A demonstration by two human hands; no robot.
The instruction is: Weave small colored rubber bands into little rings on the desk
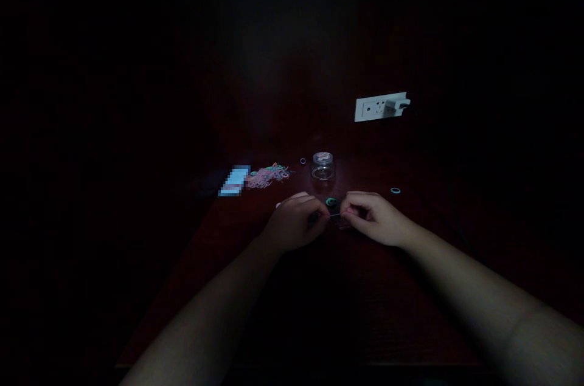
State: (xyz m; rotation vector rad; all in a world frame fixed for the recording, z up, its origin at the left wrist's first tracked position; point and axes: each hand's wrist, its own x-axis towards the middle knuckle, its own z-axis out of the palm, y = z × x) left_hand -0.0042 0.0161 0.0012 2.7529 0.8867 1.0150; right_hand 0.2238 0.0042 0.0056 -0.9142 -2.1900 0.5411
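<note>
My left hand [298,220] and my right hand [371,216] meet over the dark red table, both closed in a pinch. A short, thin, pale rubber band [335,214] stretches between their fingertips. Just beyond it lies a small green coil of bands [331,202]. Farther back stands a clear lidded jar [323,168], with no contents that I can make out. A tangled heap of thin, many-coloured rubber bands [269,175] is spread to the left of the jar.
A bright, blurred-out rectangular screen [235,180] lies at the table's left edge. One small ring [303,161] sits left of the jar, and a light blue ring [395,191] rests to the right. A white wall socket [381,107] holds a plug. Surroundings are very dark.
</note>
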